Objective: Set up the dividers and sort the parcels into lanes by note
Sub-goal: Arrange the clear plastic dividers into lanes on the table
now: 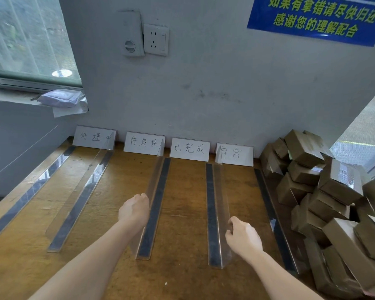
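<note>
On the worn brown wooden counter (182,224) the left hand (134,211) curls its fingers (143,197) over the top edge of the middle divider (159,191), a clear acrylic L-shaped strip. Its upright wall is held in their grip and its dark base band lies just right of them. The right hand (244,238) does much the same: its fingers (231,224) hook round the clear upright wall of the fourth divider (210,191), of the same make, with the dark band just to their left.

Two further dividers (80,202) lie well left of the left fingers. A fifth divider (267,202) sits right of the right fingers, touching a heap of brown cardboard parcels (325,191) — none of them between the dividers.

Beyond both sets of fingers, four white handwritten paper cards (189,148) stand in a row against the grey wall (204,83)
</note>
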Tool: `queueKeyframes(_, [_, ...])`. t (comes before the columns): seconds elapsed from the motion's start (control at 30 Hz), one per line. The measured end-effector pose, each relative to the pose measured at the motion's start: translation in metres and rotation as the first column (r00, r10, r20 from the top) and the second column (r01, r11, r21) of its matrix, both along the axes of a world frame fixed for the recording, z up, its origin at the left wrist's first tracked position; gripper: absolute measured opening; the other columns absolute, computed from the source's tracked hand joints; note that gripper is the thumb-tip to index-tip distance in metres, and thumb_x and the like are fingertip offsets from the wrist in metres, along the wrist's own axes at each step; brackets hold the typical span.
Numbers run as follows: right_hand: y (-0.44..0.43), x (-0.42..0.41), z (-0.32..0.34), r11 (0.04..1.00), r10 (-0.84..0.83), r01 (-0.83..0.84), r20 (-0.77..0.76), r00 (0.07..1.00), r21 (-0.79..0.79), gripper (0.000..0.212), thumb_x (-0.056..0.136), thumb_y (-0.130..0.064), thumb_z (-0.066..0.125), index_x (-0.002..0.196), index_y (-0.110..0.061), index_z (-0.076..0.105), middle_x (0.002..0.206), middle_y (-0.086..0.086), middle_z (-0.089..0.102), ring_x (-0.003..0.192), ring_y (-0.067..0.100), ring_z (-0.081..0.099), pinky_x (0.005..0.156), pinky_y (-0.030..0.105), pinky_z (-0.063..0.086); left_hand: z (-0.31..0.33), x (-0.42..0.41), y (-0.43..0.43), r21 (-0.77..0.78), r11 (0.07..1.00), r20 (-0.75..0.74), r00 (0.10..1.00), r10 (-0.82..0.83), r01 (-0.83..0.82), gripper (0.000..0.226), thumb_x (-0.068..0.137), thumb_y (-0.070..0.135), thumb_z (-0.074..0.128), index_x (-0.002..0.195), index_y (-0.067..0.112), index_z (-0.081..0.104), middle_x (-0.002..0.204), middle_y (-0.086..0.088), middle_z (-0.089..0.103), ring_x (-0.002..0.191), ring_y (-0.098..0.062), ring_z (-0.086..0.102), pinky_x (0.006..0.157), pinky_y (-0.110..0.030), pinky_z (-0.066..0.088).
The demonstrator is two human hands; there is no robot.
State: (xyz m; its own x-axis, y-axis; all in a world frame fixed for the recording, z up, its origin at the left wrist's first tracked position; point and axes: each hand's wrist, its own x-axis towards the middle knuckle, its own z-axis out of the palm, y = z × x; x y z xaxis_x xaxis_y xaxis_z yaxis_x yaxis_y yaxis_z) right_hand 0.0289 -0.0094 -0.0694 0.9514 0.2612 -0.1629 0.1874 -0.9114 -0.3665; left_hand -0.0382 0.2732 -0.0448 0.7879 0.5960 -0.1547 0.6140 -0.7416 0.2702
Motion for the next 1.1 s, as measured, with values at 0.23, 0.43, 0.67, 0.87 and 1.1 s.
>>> queueKeyframes(0.23, [-0.002, 0.0, 0.002, 1.0, -0.007, 0.007, -0.012, 1.0, 0.0, 0.041, 0.099, -0.03, 0.053, 0.139, -0.021, 0.047, 0.119, -0.005, 0.065, 0.093, 0.01, 0.066, 0.078, 0.019, 0.056, 0.001, -0.001, 0.001, 0.089, 0.993, -0.054, 0.996, -0.073, 0.077, 0.033, 0.091, -0.007, 0.034, 0.114, 0.008, 0.053, 0.113, -0.006, 0.059, 0.088, -0.023, 0.052, 0.069, -0.032, 0.039])
queueKeyframes(0.43, [-0.002, -0.001, 0.003, 0.999, -0.02, 0.022, -0.04, 0.999, 0.027, 0.045, 0.098, -0.041, 0.052, 0.138, -0.021, 0.048, 0.115, -0.006, 0.066, 0.089, 0.008, 0.066, 0.075, 0.021, 0.057, 0.001, -0.001, -0.001, 0.094, 0.993, -0.089, 0.994, -0.069, 0.077, 0.03, 0.092, -0.003, 0.041, 0.117, 0.01, 0.052, 0.117, -0.005, 0.059, 0.103, -0.025, 0.06, 0.071, -0.031, 0.041])
queueKeyframes(0.67, [0.0, 0.0, 0.009, 0.999, -0.034, 0.035, -0.024, 0.999, 0.011, 0.046, 0.099, -0.044, 0.049, 0.137, -0.019, 0.047, 0.117, -0.005, 0.064, 0.084, 0.006, 0.059, 0.069, 0.015, 0.048, 0.003, -0.001, -0.001, 0.105, 0.992, -0.076, 0.995, -0.069, 0.077, 0.032, 0.089, -0.003, 0.046, 0.118, 0.011, 0.05, 0.115, -0.005, 0.059, 0.099, -0.024, 0.061, 0.07, -0.031, 0.044])
queueKeyframes(0.87, [-0.001, 0.002, 0.015, 0.999, -0.035, 0.034, -0.008, 0.999, -0.013, 0.053, 0.1, -0.049, 0.043, 0.143, -0.018, 0.042, 0.125, -0.003, 0.063, 0.104, 0.011, 0.063, 0.07, 0.017, 0.042, 0.008, -0.002, -0.002, 0.107, 0.991, -0.051, 0.996, -0.078, 0.083, 0.027, 0.09, 0.003, 0.049, 0.115, 0.014, 0.049, 0.115, -0.004, 0.055, 0.096, -0.022, 0.056, 0.066, -0.031, 0.041])
queueKeyframes(1.1, [-0.004, 0.006, 0.023, 0.999, -0.025, 0.027, 0.076, 0.997, -0.032, 0.052, 0.1, -0.05, 0.041, 0.141, -0.02, 0.044, 0.131, -0.002, 0.058, 0.113, 0.012, 0.06, 0.085, 0.021, 0.048, 0.01, 0.002, -0.002, 0.215, 0.964, -0.037, 0.987, -0.154, 0.159, 0.035, 0.09, 0.019, 0.061, 0.123, 0.019, 0.049, 0.122, -0.003, 0.052, 0.111, -0.02, 0.049, 0.083, -0.029, 0.046])
